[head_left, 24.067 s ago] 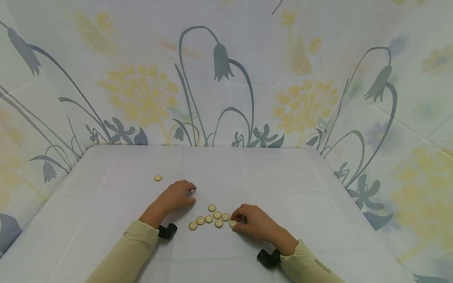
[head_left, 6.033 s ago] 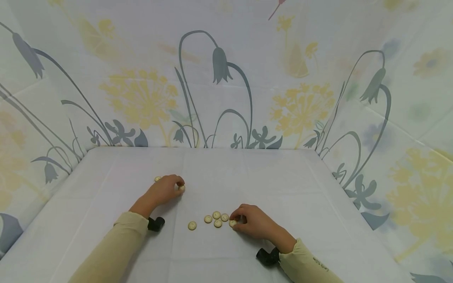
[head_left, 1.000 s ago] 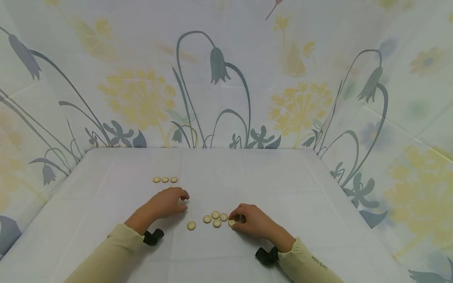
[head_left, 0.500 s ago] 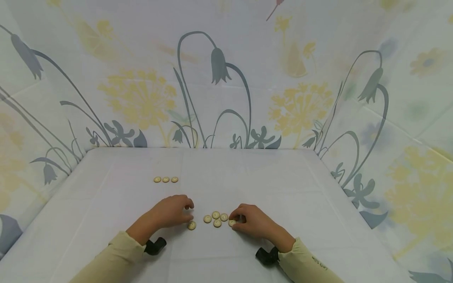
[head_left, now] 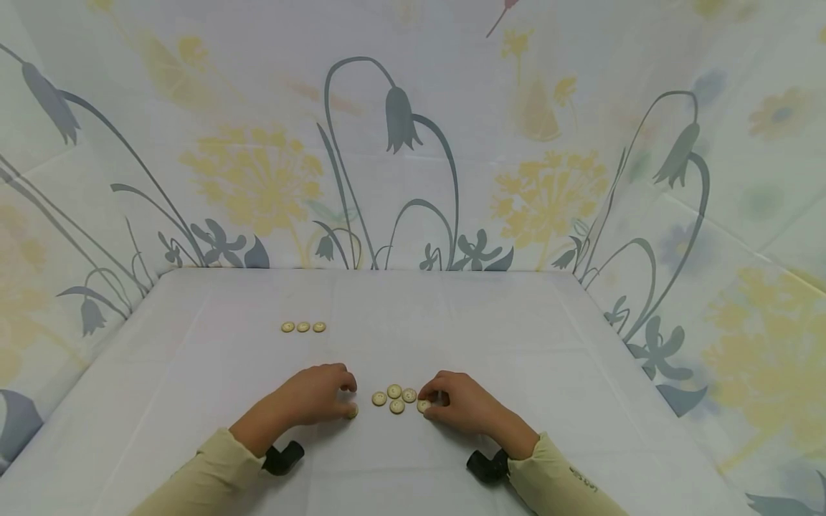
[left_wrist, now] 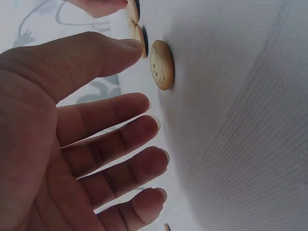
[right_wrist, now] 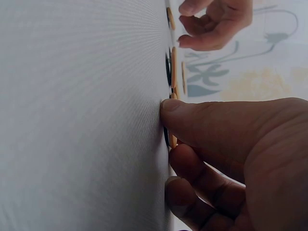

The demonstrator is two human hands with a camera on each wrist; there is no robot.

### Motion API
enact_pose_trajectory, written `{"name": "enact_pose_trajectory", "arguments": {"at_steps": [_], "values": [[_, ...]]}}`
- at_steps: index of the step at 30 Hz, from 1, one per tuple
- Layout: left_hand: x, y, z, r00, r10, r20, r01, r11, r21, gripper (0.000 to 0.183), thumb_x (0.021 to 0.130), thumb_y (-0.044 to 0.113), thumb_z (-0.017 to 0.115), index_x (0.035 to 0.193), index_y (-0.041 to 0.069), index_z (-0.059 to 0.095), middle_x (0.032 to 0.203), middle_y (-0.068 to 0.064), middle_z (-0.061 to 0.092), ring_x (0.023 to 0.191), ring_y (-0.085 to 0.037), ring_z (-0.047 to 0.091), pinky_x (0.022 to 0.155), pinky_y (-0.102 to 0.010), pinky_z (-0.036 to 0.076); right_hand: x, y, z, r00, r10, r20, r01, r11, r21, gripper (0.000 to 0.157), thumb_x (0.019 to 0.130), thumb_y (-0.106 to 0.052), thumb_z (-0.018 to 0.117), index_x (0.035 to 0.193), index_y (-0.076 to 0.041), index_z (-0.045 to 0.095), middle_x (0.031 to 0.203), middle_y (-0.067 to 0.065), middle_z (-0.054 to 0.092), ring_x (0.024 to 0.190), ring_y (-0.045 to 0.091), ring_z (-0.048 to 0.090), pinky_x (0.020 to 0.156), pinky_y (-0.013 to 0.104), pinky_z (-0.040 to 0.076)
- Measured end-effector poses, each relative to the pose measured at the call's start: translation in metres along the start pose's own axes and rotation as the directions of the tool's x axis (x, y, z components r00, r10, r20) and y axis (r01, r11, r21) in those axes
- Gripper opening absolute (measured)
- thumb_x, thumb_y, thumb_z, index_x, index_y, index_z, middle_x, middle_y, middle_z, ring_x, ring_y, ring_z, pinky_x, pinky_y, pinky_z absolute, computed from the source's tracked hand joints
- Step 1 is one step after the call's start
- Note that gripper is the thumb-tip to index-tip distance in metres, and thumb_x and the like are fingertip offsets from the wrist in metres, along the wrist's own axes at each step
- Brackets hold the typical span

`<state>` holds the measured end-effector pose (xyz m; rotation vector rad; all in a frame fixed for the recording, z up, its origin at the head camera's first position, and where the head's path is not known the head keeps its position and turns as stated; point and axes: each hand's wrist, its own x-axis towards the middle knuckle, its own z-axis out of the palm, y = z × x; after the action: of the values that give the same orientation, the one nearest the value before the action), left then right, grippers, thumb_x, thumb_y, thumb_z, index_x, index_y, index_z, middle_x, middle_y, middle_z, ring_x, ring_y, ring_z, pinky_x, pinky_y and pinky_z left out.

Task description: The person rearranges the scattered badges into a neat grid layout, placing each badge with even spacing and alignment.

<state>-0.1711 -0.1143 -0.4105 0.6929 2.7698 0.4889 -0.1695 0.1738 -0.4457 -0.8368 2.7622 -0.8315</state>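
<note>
My left hand (head_left: 316, 396) hovers low over the table, fingers spread apart, with its thumb beside a single pale round button (left_wrist: 162, 66). The left wrist view shows that button lying flat, with small holes and a line pattern on its face. In the head view the thumb covers most of it. My right hand (head_left: 470, 405) rests on the cloth and pinches another button (head_left: 423, 406) between thumb and index finger. Between the hands lies a loose cluster of several buttons (head_left: 394, 391), the rightmost close to my right fingertips.
Farther back on the left, three buttons form a straight row, the middle button (head_left: 303, 327) evenly spaced from its neighbours. All lie on a white tablecloth (head_left: 516, 330). A flower-printed curtain (head_left: 413, 179) rises behind and around the table. Dark cameras sit on both wrists.
Since the oldest frame, two buttons have left the cluster and joined the one at back left. Over the last second my left hand came down from that row to the lone button; my right hand stayed put.
</note>
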Motion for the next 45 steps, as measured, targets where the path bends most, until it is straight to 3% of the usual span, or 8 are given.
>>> {"name": "enact_pose_trajectory", "arguments": {"at_steps": [4,13,22,45], "values": [[-0.0027,0.0021,0.0004,1.000,0.020,-0.005,-0.020,1.000,0.020,0.025,0.081,0.028,0.076,0.099,0.012,0.071,0.093,0.004,0.060,0.083,-0.012,0.055,0.078,-0.038,0.048,-0.0004,-0.0008,-0.0004,1.000,0.000,0.001,0.000,1.000,0.006,0.020,0.084,-0.020,0.073,0.104,-0.017,0.073,0.091,-0.011,0.061,0.078,0.002,0.051,0.070,0.020,0.044],[-0.0019,0.0028,0.0044,1.000,-0.002,0.013,0.001,0.999,0.046,0.016,0.083,0.026,0.075,0.095,0.016,0.072,0.089,0.008,0.058,0.080,-0.010,0.053,0.077,-0.036,0.048,-0.0009,-0.0017,-0.0011,1.000,0.000,0.003,0.000,1.000,0.000,0.021,0.085,-0.020,0.073,0.105,-0.017,0.073,0.092,-0.011,0.062,0.079,0.002,0.051,0.071,0.021,0.044],[-0.0034,0.0035,0.0066,0.998,0.059,0.004,-0.059,0.996,0.071,0.011,0.081,0.021,0.075,0.090,0.017,0.071,0.085,0.009,0.056,0.075,-0.008,0.049,0.072,-0.033,0.046,-0.0008,-0.0019,-0.0017,1.000,0.004,0.011,-0.004,1.000,0.008,0.020,0.085,-0.020,0.073,0.105,-0.017,0.073,0.091,-0.010,0.061,0.077,0.002,0.050,0.069,0.020,0.043],[-0.0061,0.0063,0.0061,0.993,0.110,-0.031,-0.105,0.986,0.126,0.007,0.081,0.019,0.074,0.085,0.016,0.069,0.081,0.009,0.055,0.070,-0.007,0.047,0.067,-0.030,0.045,0.0000,0.0015,-0.0001,1.000,-0.001,0.009,0.001,1.000,0.019,0.021,0.085,-0.021,0.073,0.105,-0.017,0.073,0.093,-0.011,0.062,0.078,0.002,0.051,0.069,0.020,0.044]]}}
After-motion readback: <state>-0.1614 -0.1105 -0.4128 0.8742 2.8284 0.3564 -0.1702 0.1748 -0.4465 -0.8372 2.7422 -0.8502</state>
